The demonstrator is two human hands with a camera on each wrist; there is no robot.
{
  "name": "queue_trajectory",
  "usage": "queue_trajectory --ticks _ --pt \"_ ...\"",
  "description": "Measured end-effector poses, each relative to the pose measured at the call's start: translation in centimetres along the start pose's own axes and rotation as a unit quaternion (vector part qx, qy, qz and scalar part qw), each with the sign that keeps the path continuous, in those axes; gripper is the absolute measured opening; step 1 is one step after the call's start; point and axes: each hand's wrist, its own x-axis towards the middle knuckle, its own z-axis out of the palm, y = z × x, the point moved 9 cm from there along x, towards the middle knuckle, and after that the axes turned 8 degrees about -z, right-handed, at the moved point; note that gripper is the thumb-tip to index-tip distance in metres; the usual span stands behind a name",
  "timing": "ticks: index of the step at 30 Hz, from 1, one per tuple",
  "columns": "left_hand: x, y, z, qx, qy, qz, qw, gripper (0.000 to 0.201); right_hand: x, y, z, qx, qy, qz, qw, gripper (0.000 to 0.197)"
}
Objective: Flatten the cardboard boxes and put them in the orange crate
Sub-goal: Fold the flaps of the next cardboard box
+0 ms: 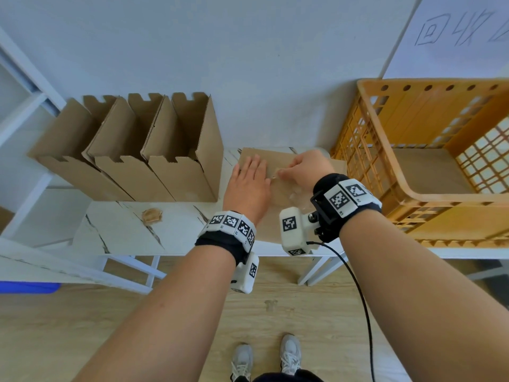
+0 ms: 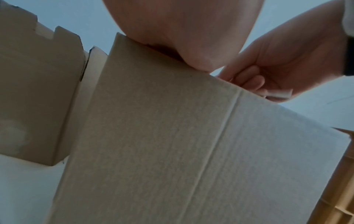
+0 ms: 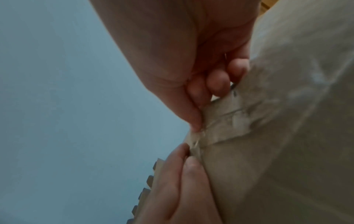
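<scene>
A closed cardboard box (image 1: 275, 158) lies on the white table between the open boxes and the orange crate (image 1: 407, 194). My left hand (image 1: 250, 175) presses flat on its top, fingers straight. My right hand (image 1: 286, 172) pinches the end of a clear tape strip (image 3: 220, 125) along the box's seam, thumb and forefinger closed on it. Crumpled, peeled tape trails back towards my right wrist. In the left wrist view the box top (image 2: 162, 136) fills the frame, with my palm (image 2: 182, 30) on its far edge. A flattened cardboard piece (image 1: 429, 172) lies in the crate.
Three open, upright cardboard boxes (image 1: 176, 150) stand in a row at the back left of the table. A small wad of brown tape (image 1: 152, 216) lies near the table's front edge (image 1: 192, 252). The wall rises right behind the table.
</scene>
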Motion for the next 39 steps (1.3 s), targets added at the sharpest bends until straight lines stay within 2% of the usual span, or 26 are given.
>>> queue_trajectory --ticks 7,14,17,18,20,22,24,26,30,32,34,36,39 --pt "0.1 -0.1 -0.1 0.009 0.005 0.017 1.000 0.048 -0.8 0.7 -0.9 0.005 0.034 -0.007 0.999 0.020" --pt "0.2 -1.1 -0.5 0.003 0.007 0.010 1.000 0.049 -2.9 4.7 -6.7 0.037 0.173 0.036 0.984 0.017" --pt "0.1 -0.7 -0.4 0.000 0.009 0.014 1.000 0.049 -4.1 6.1 -8.2 0.074 0.231 0.049 0.969 0.007" --pt "0.1 -0.5 -0.5 -0.002 0.006 0.015 1.000 0.049 -4.3 6.1 -8.2 0.080 0.234 0.041 0.968 0.001" --pt "0.2 -0.2 -0.6 -0.003 -0.002 0.009 1.000 0.049 -4.3 6.1 -7.6 0.091 0.214 0.036 0.972 0.016" --pt "0.3 0.4 -0.7 0.004 -0.009 -0.002 1.000 0.050 -4.1 6.4 -6.5 0.135 0.190 0.066 0.970 0.027" --pt "0.4 1.4 -0.7 -0.004 -0.016 -0.005 1.000 0.055 -3.8 6.8 -5.6 0.189 0.172 0.101 0.962 0.030" --pt "0.4 2.8 -0.9 -0.032 -0.015 0.003 0.999 0.058 -3.7 6.6 -5.1 0.208 0.155 0.108 0.960 0.030" --pt "0.1 6.0 -0.5 -0.053 -0.018 0.042 0.998 0.050 -4.0 4.5 -5.4 0.062 0.124 0.045 0.989 0.028" --pt "-0.2 7.0 0.1 -0.042 -0.024 0.050 0.998 0.051 -4.0 4.1 -5.4 0.006 0.126 0.030 0.992 0.036" --pt "-0.3 7.0 0.7 -0.024 -0.031 0.049 0.998 0.052 -3.6 4.5 -5.3 -0.019 0.126 0.037 0.991 0.034" --pt "-0.2 6.3 1.1 -0.014 -0.035 0.045 0.998 0.050 -3.3 4.7 -5.1 -0.021 0.126 0.028 0.991 0.030" --pt "-0.2 5.4 1.2 0.000 -0.036 0.040 0.999 0.051 -3.4 5.1 -5.5 0.080 0.161 0.021 0.984 0.020"
